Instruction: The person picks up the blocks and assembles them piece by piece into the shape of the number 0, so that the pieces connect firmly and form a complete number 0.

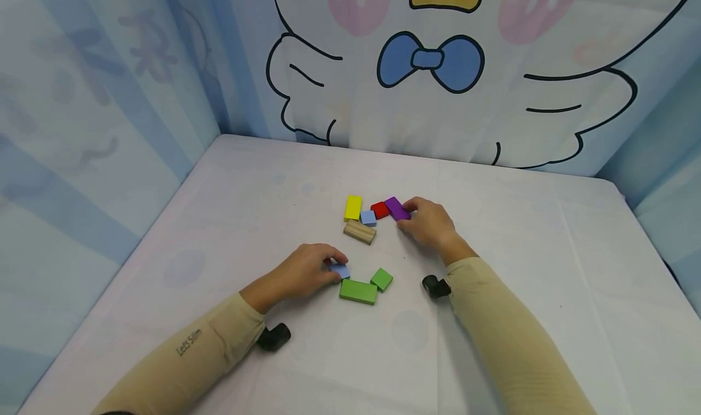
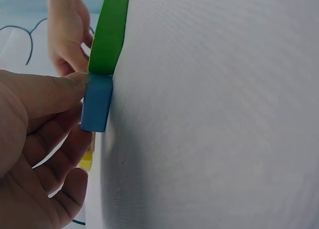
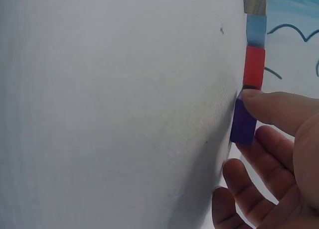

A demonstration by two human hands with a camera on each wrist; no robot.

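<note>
My left hand [image 1: 309, 271] pinches a small blue block [image 1: 340, 271] between thumb and fingers. That block meets the end of a long green block [image 1: 358, 292], and a small green block [image 1: 381, 279] sits at the far end. Farther back, my right hand [image 1: 429, 221] pinches a purple block [image 1: 397, 209], thumb on one side and fingers on the other, as the right wrist view shows. Beside the purple block lies a red block [image 1: 380, 210], followed by a second small blue block [image 1: 368, 218], a yellow block [image 1: 353, 208] and a wood-grain block [image 1: 359, 232].
A white cloth covers the table [image 1: 219, 220]. Behind it hangs a curtain [image 1: 438, 117] printed with a cartoon figure, and a blue-and-white curtain [image 1: 98, 129] runs along the left side. Black wrist cameras sit below both sleeves, close over the tabletop.
</note>
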